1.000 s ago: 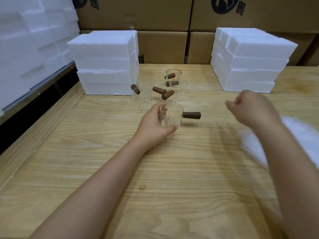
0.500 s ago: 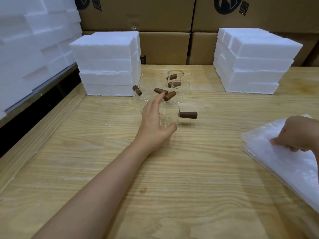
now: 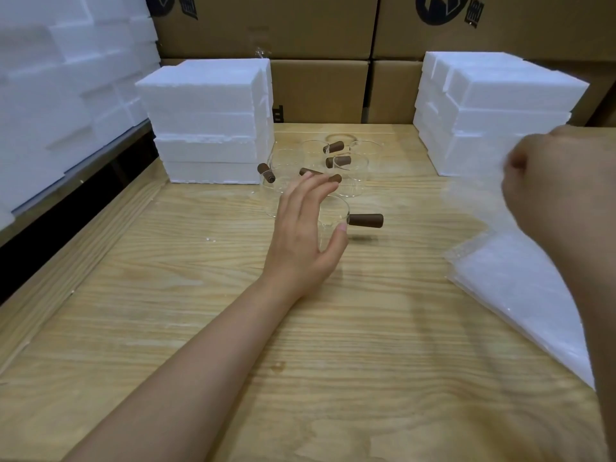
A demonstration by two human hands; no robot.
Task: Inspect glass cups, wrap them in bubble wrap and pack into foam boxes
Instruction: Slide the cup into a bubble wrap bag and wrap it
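From the head view, one glass cup (image 3: 333, 217) stands in the middle of the wooden surface (image 3: 200, 295). It is clear, round and smooth. Its brown handle (image 3: 365, 221) looks like a short stick and points to the right edge.

The left hand (image 3: 300, 235) is right at the cup. Its fingers (image 3: 310, 191) are straight and a bit spread on the cup's left side, and the thumb touches the near side. It is not gripping. This hand is the nearer one.

The right hand (image 3: 550, 185) is up in the air by the right edge. It is blurry, but its curled fingers seem to pinch a bubble wrap sheet (image 3: 466, 201), thin and bumpy. More wrap (image 3: 520, 295) lies below it.

Other cups (image 3: 350, 171) sit near the far edge, between two piles of white, crumbly foam boxes (image 3: 206, 121).
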